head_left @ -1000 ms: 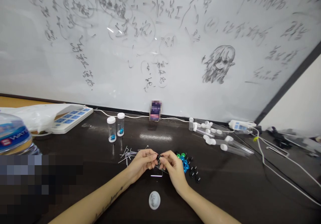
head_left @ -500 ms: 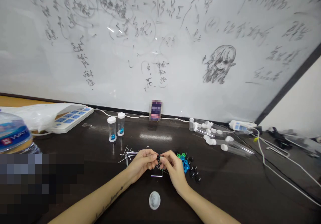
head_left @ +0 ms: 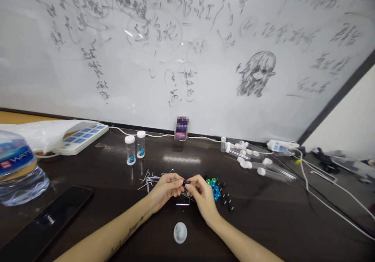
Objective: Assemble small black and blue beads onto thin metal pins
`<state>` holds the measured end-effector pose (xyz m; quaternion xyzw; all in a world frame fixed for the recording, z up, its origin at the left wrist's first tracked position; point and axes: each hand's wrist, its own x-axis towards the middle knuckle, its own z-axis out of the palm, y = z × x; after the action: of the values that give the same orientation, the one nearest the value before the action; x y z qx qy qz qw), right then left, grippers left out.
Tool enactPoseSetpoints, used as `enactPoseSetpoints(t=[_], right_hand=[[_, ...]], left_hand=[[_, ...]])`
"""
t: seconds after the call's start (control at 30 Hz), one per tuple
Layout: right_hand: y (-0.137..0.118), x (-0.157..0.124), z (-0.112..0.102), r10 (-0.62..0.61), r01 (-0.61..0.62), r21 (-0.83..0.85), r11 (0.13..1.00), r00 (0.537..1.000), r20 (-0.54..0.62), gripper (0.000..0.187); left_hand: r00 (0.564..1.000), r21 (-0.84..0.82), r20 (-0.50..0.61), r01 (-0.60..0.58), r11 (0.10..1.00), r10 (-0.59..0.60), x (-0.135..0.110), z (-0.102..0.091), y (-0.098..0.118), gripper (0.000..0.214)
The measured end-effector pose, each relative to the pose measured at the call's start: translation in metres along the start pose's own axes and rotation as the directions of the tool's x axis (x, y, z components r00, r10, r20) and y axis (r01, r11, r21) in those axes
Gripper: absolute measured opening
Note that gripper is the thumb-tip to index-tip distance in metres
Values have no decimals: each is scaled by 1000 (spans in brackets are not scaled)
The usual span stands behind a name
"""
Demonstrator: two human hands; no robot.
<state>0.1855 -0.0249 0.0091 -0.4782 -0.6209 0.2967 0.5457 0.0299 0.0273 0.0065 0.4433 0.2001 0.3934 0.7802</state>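
In the head view, my left hand (head_left: 167, 188) and my right hand (head_left: 203, 197) meet over the middle of the table, fingertips pinched together. A small black screw (head_left: 185, 182) is between them, mostly hidden by the fingers. Thin metal pieces show beneath the hands. Bent hex keys (head_left: 150, 179) lie in a loose heap beside my left hand, and a single hex key (head_left: 183, 204) lies just in front. Right of my right hand are blue screws (head_left: 216, 191), green screws (head_left: 211, 181) and black screws (head_left: 227, 201). Nearer me sits a small translucent white round piece (head_left: 180, 232).
Two capped clear tubes (head_left: 130, 150) with blue pieces stand at the back left. Empty tubes (head_left: 274, 173) and white caps (head_left: 244, 163) lie at the back right. A water bottle (head_left: 20, 168), a dark phone (head_left: 48, 223), power strips (head_left: 83, 139) and white cables (head_left: 310, 191) flank the table.
Both hands stay pinched at nearly the same spot, with the fingers around the black screw shifted very slightly. The whole view has moved a little.
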Motion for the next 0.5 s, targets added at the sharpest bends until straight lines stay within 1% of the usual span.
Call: enactPoseSetpoints(t=[0.07,0.1,0.27,0.33,0.4,0.5], right_hand=[[1,-1,0,37,-38,34,999,999,24,16],[1,-1,0,33,-34,32,999,999,23,15],[-4,1,-2,-120,116,-101,988,992,-30,9],[-5,1,-2,-141,136,-116,984,989,-42,8],[-6,1,-2,-110,105,-99,990,993,-47,8],[-4,0,0,-18,17,-25,1000,999,-30,14]], left_hand=[[1000,-3,1,5,1000,-5,0,0,0,19],[1000,-4,0,5,1000,-5,0,0,0,19],[1000,-6,-7,-15,1000,15,0,1,0,20],[1000,-6,-6,-15,1000,15,0,1,1,19],[1000,-7,-6,-15,1000,15,0,1,1,19],[1000,-9,-7,-8,1000,8,0,1,0,19]])
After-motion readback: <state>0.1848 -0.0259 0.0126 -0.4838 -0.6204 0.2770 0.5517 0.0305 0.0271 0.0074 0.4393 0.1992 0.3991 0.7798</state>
